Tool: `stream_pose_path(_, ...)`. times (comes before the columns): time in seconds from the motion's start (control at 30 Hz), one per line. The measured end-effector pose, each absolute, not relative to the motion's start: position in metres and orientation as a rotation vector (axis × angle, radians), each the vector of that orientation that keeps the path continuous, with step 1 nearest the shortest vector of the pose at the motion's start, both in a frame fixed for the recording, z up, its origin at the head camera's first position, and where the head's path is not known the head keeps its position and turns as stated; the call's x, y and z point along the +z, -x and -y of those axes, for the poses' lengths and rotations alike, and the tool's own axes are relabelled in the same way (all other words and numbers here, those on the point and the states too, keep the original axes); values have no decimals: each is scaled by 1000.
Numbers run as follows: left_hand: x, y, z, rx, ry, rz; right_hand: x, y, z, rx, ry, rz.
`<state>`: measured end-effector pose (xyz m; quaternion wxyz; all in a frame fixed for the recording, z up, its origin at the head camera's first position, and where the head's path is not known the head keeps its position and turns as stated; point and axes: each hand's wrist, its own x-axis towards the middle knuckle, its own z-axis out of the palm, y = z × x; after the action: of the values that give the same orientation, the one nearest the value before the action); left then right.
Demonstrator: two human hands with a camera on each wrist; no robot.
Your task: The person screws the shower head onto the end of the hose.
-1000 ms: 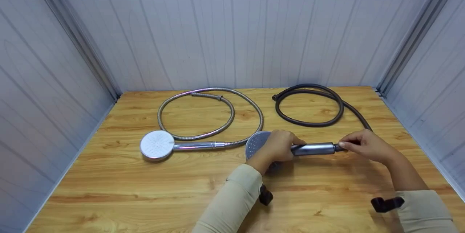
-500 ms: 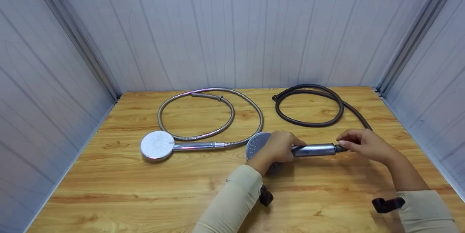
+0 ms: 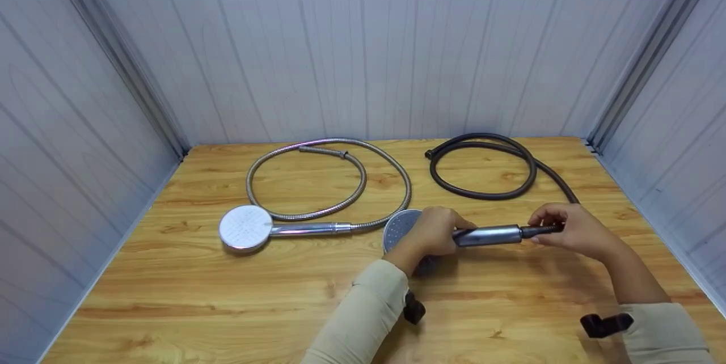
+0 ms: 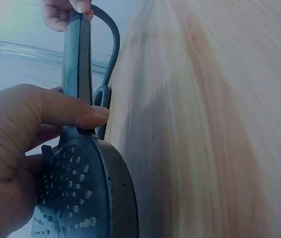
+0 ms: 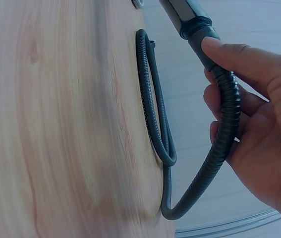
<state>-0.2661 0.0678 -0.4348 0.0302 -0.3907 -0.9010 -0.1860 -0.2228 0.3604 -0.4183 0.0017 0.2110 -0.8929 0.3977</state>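
Observation:
My left hand [image 3: 435,232] grips a dark grey shower head [image 4: 83,191] at its neck, thumb across the handle and fingers behind. The round face with its nozzles sticks out to the left of the hand. At the handle's far end, my right hand [image 3: 573,231] pinches the connector of a black shower hose [image 5: 227,114] between thumb and fingers. In the right wrist view the connector sits up against the handle's end, in line with it. From there the hose bends down past the palm to the table, where it lies in a coil at the back right.
To the left, a chrome shower head [image 3: 245,228] lies face up, joined to a coiled silver hose [image 3: 408,182]. The wooden table [image 3: 227,307] is enclosed by white panel walls [image 3: 363,46] at the back and both sides.
My right hand's fingers have shifted and turned about the connector, exposing more of it and the hose. The left hand and shower head have barely moved.

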Motion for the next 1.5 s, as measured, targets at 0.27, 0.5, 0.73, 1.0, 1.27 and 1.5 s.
stream_pose_path(0.27, -433, 265, -66, -582, 1203, 2780, -416, 222, -359, 1253, -657, 2815)
stream_pose_path(0.5, -433, 266, -65, -570, 1212, 2768, -418, 223, -358, 1228, -639, 2844)
stream_pose_path(0.73, -432, 265, -64, -563, 1219, 2779, -418, 224, -357, 1220, -616, 2867)
stream_pose_path(1.0, -437, 267, -63, -524, 1227, 2721, -420, 225, -358, 1245, -650, 2845)
stream_pose_path(1.27, -435, 267, -63, -539, 1217, 2755, -418, 224, -357, 1230, -624, 2873)
stream_pose_path(1.5, -434, 266, -63, -532, 1219, 2755, -418, 223, -356, 1236, -600, 2882)
